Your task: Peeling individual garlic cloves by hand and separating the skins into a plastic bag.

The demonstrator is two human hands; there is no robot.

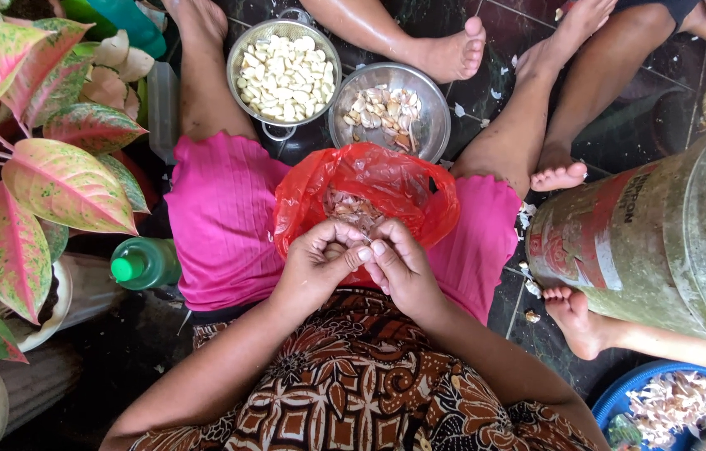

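My left hand [318, 260] and my right hand [399, 263] meet over my lap, fingertips pinched together on a small garlic clove [367, 243] that is mostly hidden by the fingers. Right under them lies an open red plastic bag [407, 188] with papery garlic skins inside. Beyond my knees stand two metal bowls: the left bowl [240, 46] is full of peeled white cloves, the right bowl [436, 125] holds a thinner layer of unpeeled cloves.
A green-capped bottle [146, 262] lies by my left thigh, beside potted pink-green plants [44, 167]. A large metal drum [662, 242] lies at the right. Other people's bare feet [453, 54] rest around the bowls. A blue basin [620, 397] of skins sits bottom right.
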